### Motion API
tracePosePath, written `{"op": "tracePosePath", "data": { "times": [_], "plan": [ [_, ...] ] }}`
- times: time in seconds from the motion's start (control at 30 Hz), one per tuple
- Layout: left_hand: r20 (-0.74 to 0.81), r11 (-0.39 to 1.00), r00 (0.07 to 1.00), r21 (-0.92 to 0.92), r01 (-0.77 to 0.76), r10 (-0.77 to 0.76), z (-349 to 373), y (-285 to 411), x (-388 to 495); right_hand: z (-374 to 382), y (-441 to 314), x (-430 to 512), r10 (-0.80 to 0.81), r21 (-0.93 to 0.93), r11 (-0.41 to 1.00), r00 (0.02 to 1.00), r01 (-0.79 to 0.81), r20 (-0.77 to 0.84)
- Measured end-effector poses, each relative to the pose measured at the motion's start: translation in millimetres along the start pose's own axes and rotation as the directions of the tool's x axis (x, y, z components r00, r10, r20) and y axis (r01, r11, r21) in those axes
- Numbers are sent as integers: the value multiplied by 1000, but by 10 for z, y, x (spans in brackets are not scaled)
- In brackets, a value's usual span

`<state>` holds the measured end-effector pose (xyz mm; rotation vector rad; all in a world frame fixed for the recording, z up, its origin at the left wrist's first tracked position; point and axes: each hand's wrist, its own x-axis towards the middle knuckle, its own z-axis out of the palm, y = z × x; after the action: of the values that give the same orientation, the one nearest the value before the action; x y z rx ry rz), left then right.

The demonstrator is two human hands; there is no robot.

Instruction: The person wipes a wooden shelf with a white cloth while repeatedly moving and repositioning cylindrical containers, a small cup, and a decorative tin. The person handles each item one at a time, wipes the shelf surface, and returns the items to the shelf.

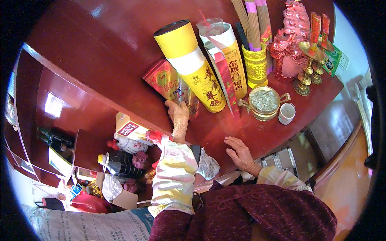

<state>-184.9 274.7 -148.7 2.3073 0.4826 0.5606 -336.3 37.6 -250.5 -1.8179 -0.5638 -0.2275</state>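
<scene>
My left hand (178, 113) reaches to the near end of a red printed box (164, 79) lying on the red lacquered tabletop (208, 132). Its bent fingers touch the box; whether they grip it is unclear. A yellow and white cardboard tube (196, 66) leans across the box, its dark round end upward. Beside that stands a second tube (233, 60) holding plastic wrapping, with a narrow red packet (224, 78) against it. My right hand (241, 153), palm down and holding nothing, rests near the front edge with its fingers a little apart.
A brass two-handled incense burner (264, 102) stands by a small white cup (286, 113). Behind are a yellow holder (255, 64) with incense sticks, a red wrapped ornament (288, 57) and brass candlesticks (304, 75). Crumpled plastic (208, 165) lies near the edge; bottles (120, 162) fill a lower shelf.
</scene>
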Motion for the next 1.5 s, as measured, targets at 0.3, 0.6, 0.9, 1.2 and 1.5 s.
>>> {"op": "tracePosePath", "data": {
  "times": [0.3,0.6,0.9,1.2,1.5],
  "plan": [
    [278,738,869,-460,494,-408,419,-298,-46,21,32,-16,-8,-3,1000,1000,8,-7],
    [280,592,838,-604,533,-469,504,-285,55,0,14,-13,-12,-21,1000,1000,12,14],
    [210,724,974,-659,205,-84,195,233,-361,28,60,-42,-24,-10,1000,1000,24,-18],
    [353,770,807,-611,-185,474,-106,1434,-537,13,29,-45,-15,-26,1000,1000,15,-7],
    [431,797,735,-554,-242,523,-55,1671,-396,32,66,-47,-61,-27,998,998,60,-25]
  ]
}}
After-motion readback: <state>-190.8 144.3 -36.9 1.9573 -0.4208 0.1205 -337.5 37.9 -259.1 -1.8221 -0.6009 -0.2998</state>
